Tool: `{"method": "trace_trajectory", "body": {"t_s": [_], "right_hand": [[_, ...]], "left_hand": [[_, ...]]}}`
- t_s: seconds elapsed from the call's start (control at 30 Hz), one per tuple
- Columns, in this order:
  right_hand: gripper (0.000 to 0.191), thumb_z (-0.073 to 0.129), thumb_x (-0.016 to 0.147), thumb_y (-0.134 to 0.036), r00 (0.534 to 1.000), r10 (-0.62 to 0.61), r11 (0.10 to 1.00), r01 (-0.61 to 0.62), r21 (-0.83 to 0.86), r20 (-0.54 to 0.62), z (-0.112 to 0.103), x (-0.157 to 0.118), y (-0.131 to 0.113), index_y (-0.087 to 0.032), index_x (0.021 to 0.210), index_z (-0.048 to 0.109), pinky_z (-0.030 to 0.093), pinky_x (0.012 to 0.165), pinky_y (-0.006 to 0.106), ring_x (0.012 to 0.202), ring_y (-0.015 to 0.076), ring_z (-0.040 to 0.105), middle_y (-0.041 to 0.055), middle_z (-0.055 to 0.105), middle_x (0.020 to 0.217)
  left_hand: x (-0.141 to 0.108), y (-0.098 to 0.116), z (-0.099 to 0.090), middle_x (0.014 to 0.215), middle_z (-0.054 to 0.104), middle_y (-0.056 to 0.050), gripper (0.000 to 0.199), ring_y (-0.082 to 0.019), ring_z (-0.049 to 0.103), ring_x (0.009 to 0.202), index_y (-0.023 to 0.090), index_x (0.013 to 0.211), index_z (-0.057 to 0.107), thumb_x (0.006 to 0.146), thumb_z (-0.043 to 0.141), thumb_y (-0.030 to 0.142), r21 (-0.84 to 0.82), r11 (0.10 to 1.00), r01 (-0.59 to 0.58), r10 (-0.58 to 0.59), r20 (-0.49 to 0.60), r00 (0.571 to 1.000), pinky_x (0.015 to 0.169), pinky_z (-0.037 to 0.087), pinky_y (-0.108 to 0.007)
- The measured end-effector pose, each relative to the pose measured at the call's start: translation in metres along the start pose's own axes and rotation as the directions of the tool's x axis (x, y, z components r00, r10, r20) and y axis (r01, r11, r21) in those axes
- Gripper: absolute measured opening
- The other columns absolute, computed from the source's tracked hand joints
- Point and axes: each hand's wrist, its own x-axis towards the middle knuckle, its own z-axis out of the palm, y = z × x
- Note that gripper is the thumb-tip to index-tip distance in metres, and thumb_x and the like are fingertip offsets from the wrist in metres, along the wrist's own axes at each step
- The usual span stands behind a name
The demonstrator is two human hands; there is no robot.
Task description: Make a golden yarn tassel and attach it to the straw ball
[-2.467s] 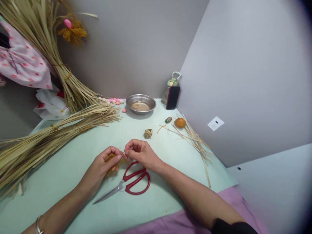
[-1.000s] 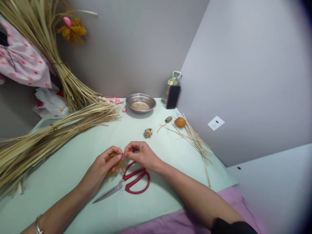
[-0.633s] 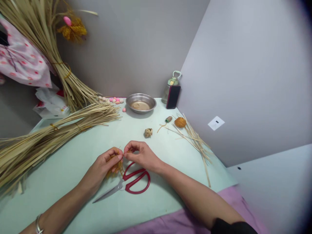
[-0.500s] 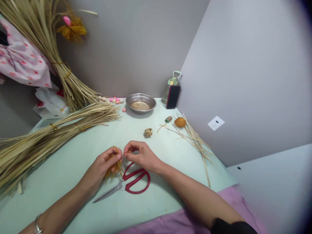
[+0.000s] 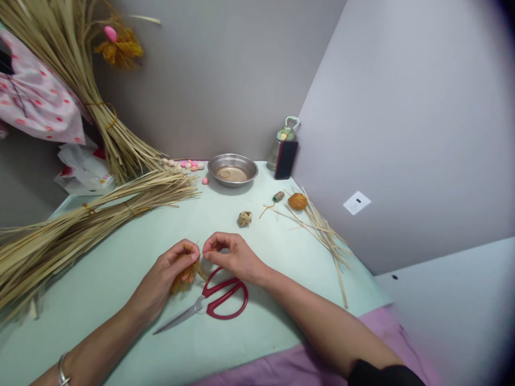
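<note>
An orange-brown fibrous bundle (image 5: pixel 183 280) is pinched in my left hand (image 5: pixel 171 268), and its loose strands hang below the fingers. Right beside it, my right hand (image 5: pixel 235 258) has thumb and forefinger pressed together at a thin strand end, too small to make out clearly. A narrow gap separates the fingertips of the two hands. Red-handled scissors (image 5: pixel 227 298) lie on the table just below my hands, blades pointing left. A small woven straw ball (image 5: pixel 244 218) rests beyond my right hand.
Long straw bundles (image 5: pixel 100 214) cover the left side. At the back stand a metal bowl (image 5: pixel 233 183), a bottle (image 5: pixel 273 155) and a phone (image 5: pixel 286 160). An orange thread ball (image 5: pixel 297 201), a small spool (image 5: pixel 278 197) and loose straws (image 5: pixel 328 236) lie at the right.
My left hand has shifted slightly left and turned a little, so the gap between the fingertips is a bit wider. My right hand has barely moved.
</note>
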Motion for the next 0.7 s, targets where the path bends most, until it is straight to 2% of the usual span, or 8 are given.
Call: {"method": "trace_trajectory", "body": {"t_s": [0.43, 0.7], "right_hand": [[0.011, 0.068, 0.079, -0.027, 0.999, 0.002, 0.999, 0.000, 0.040, -0.043, -0.0019, 0.0027, 0.0040, -0.017, 0.079, 0.064, 0.042, 0.070, 0.026, 0.069, 0.0124, 0.052, -0.0007, 0.062, 0.075], [0.008, 0.068, 0.077, -0.025, 0.998, 0.030, 0.988, -0.022, 0.150, -0.048, -0.0016, 0.0032, 0.0040, -0.018, 0.079, 0.065, 0.043, 0.071, 0.026, 0.070, 0.0130, 0.055, -0.0007, 0.064, 0.075]], "left_hand": [[-0.0011, 0.0011, 0.0003, 0.068, 0.042, 0.006, 0.016, -0.012, 0.038, 0.062, 0.023, 0.079, 0.055, 0.089, 0.062, 0.034, -0.024, 1.000, 0.003, -0.004, -0.009, 1.000, 0.056, 0.034, -0.021], [-0.0004, 0.0034, 0.0032, 0.067, 0.042, 0.006, 0.018, -0.011, 0.037, 0.058, 0.023, 0.082, 0.057, 0.086, 0.065, 0.038, -0.035, 0.999, 0.037, -0.038, -0.002, 0.999, 0.053, 0.032, -0.021]]}}
